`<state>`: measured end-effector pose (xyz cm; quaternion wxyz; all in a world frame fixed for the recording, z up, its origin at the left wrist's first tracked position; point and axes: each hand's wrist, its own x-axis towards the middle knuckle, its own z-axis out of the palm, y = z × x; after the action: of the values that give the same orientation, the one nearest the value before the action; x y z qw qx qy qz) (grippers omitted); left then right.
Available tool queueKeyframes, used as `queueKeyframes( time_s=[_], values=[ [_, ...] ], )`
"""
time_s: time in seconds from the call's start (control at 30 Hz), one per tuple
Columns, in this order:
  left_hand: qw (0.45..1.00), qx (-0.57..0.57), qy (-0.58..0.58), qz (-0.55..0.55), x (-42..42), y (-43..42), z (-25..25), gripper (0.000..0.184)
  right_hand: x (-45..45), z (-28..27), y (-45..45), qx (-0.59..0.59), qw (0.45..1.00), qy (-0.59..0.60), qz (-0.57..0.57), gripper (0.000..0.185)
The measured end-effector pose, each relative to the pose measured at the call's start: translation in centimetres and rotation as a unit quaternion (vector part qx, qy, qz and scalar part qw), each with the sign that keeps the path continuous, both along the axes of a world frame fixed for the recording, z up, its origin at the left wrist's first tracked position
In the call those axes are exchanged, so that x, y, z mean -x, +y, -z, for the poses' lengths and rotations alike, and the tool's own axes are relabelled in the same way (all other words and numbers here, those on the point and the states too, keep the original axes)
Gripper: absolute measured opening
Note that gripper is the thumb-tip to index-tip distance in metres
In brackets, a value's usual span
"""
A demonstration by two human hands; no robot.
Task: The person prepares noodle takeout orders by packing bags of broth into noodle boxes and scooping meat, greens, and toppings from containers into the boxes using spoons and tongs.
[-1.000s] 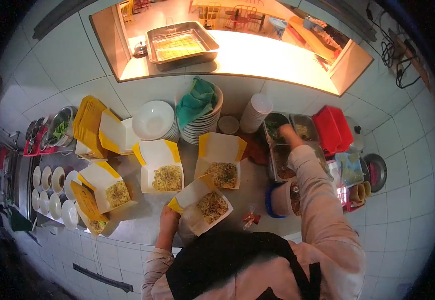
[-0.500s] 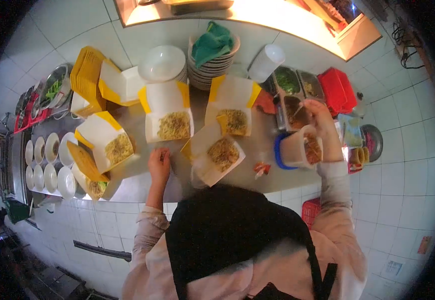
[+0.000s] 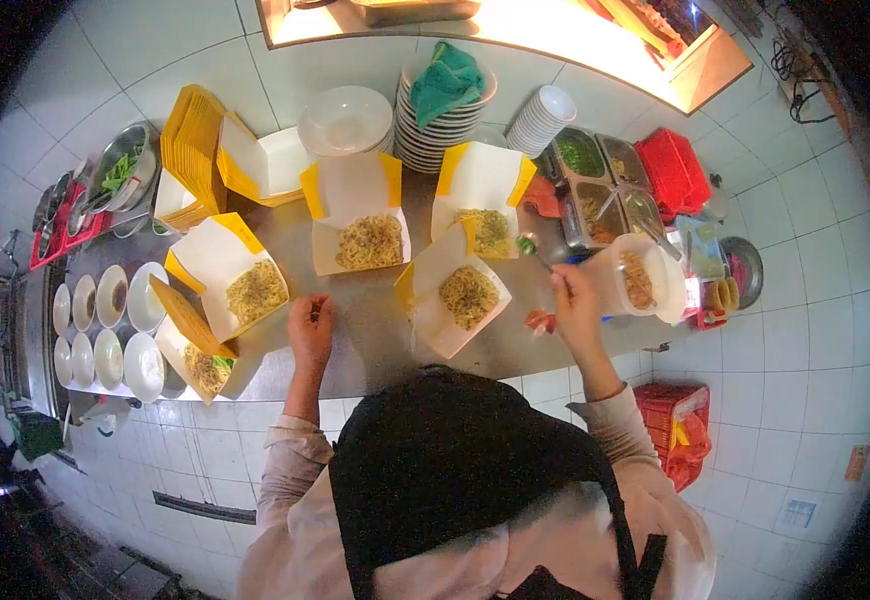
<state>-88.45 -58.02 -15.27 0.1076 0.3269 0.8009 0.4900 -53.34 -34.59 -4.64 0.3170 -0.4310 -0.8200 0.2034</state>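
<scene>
My right hand [image 3: 577, 305] grips a spoon [image 3: 543, 258] whose tip carries chopped greens [image 3: 526, 243]. The spoon tip hangs just right of the far right noodle box [image 3: 490, 232]. My left hand [image 3: 312, 325] is curled closed near the counter's front edge; whatever its fingers hold, if anything, cannot be made out. It is between the left noodle box [image 3: 227, 270] and the nearest one [image 3: 452, 300]. Behind it stands another open box [image 3: 360, 215] of noodles. Right of my right hand is a plastic tub [image 3: 610, 270] of brown crumbly topping.
Metal topping pans [image 3: 595, 205] and a red basket [image 3: 673, 172] stand at the back right. Stacked bowls [image 3: 425, 140], cups [image 3: 543, 118] and folded yellow boxes [image 3: 191, 150] line the wall. White bowls [image 3: 143, 365] fill the left end. A small red-and-clear packet [image 3: 540, 321] lies on the counter.
My right hand has moved left and nearer from above the metal pans, and the spoon now shows greens on it. My left hand remains closed near the same place. The view has shifted slightly.
</scene>
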Motion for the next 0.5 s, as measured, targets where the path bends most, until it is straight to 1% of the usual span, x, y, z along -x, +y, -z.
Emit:
queueKeyframes(
  time_s=[0.07,0.17,0.2,0.23,0.27,0.3,0.33,0.4,0.47,0.5],
  values=[
    [1.0,-0.007,-0.004,0.003,0.9,-0.9,0.8,0.013,0.7,-2.3,-0.1,-0.07,0.997,0.021,-0.004,0.022],
    [1.0,-0.008,0.0,0.003,1.7,-2.1,1.0,0.013,1.2,-3.1,-0.7,0.076,0.994,0.072,0.016,0.022],
    [1.0,-0.005,0.003,0.001,1.8,-2.5,0.7,0.013,1.3,-3.4,-1.0,0.204,0.973,0.109,0.023,0.022],
    [1.0,-0.021,0.021,-0.001,1.9,-3.0,0.5,0.011,1.5,-3.8,-1.3,0.329,0.933,0.143,0.029,0.021],
    [0.999,-0.036,0.04,-0.004,1.8,-3.5,0.2,0.01,2.0,-4.1,-1.6,0.449,0.876,0.172,0.033,0.02],
    [0.997,-0.05,0.059,-0.008,1.8,-4.0,0.1,0.01,2.9,-4.4,-1.8,0.482,0.854,0.194,0.014,0.02],
    [0.998,-0.044,0.05,-0.01,1.9,-4.6,0.3,0.01,4.0,-4.6,-1.9,0.515,0.83,0.216,-0.005,0.019],
    [0.999,-0.032,0.032,-0.014,2.2,-5.8,0.9,0.01,6.9,-4.8,-2.1,0.483,0.85,0.205,-0.041,0.019],
    [1.0,-0.003,0.023,-0.021,2.2,-7.0,0.7,0.01,10.8,-4.6,-2.5,0.333,0.931,0.129,-0.073,0.02],
    [0.999,0.011,0.017,-0.024,2.3,-7.6,0.7,0.01,12.6,-4.5,-2.7,0.244,0.963,0.085,-0.079,0.021]
  ],
)
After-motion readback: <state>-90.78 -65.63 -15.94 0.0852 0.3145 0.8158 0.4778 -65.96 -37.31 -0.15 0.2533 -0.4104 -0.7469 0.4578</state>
